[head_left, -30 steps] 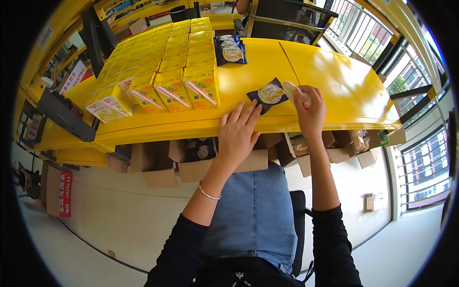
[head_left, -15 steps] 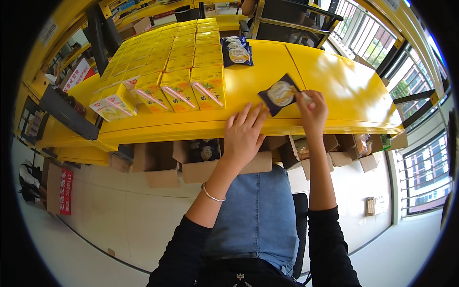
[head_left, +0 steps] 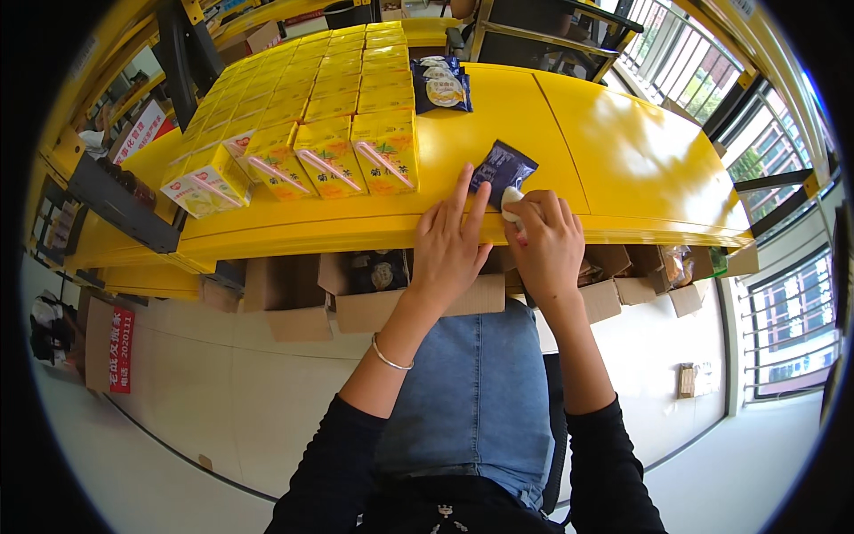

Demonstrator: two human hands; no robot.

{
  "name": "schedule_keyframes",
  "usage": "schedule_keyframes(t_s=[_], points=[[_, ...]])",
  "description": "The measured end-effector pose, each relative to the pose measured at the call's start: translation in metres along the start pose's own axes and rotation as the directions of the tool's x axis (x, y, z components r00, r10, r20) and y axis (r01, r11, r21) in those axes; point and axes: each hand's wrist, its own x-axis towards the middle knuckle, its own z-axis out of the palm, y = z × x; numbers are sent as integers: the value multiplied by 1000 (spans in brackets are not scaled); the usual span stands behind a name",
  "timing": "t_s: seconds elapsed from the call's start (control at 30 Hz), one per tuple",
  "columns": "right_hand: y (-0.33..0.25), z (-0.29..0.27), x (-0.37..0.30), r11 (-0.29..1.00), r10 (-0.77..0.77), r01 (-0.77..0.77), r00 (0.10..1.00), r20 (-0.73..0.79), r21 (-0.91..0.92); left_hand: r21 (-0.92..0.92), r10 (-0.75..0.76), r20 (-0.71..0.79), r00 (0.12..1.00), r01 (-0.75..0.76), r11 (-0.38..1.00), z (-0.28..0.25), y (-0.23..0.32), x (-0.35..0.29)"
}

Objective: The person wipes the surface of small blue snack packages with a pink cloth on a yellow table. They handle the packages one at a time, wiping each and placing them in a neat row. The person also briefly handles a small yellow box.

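A small dark blue snack packet (head_left: pixel 503 165) lies on the yellow shelf surface, close to its front edge. My left hand (head_left: pixel 449 242) is flat and open, with fingers spread and fingertips at the packet's left side. In the closed fingers of my right hand (head_left: pixel 546 240) is a small white wad (head_left: pixel 511 201), held against the packet's lower right corner. What the wad is made of cannot be made out. Farther back, several similar blue packets (head_left: pixel 442 89) with a pale round picture overlap in a pile.
Rows of yellow drink cartons (head_left: pixel 384 158) with pink-wrapped straws fill the left of the shelf (head_left: pixel 640 169). Beneath its front edge stand open cardboard boxes (head_left: pixel 374 311), some with packaged goods. A black post (head_left: pixel 182 67) rises at the left. Barred windows (head_left: pixel 792 307) are on the right.
The packet has gone from being tilted up in my right hand to lying on the shelf, its pictured face no longer showing. My right hand has moved left and down toward my left hand.
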Motion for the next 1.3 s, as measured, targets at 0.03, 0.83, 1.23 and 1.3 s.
schedule_keyframes(t_s=[0.03,0.83,1.23,1.3], points=[[-1,1,0,1000,-5,5,1000,2,3,40,25,22,999,-26,999,1,0,-1],[18,-6,33,977,-38,44,999,-35,210,-11,64,-7,998,-64,998,5,-5,-2],[56,21,103,990,108,-137,864,493,24,-1,52,-18,998,-52,999,4,-1,0],[49,15,97,980,56,-127,912,405,151,-3,52,-27,998,-52,999,6,-2,1]])
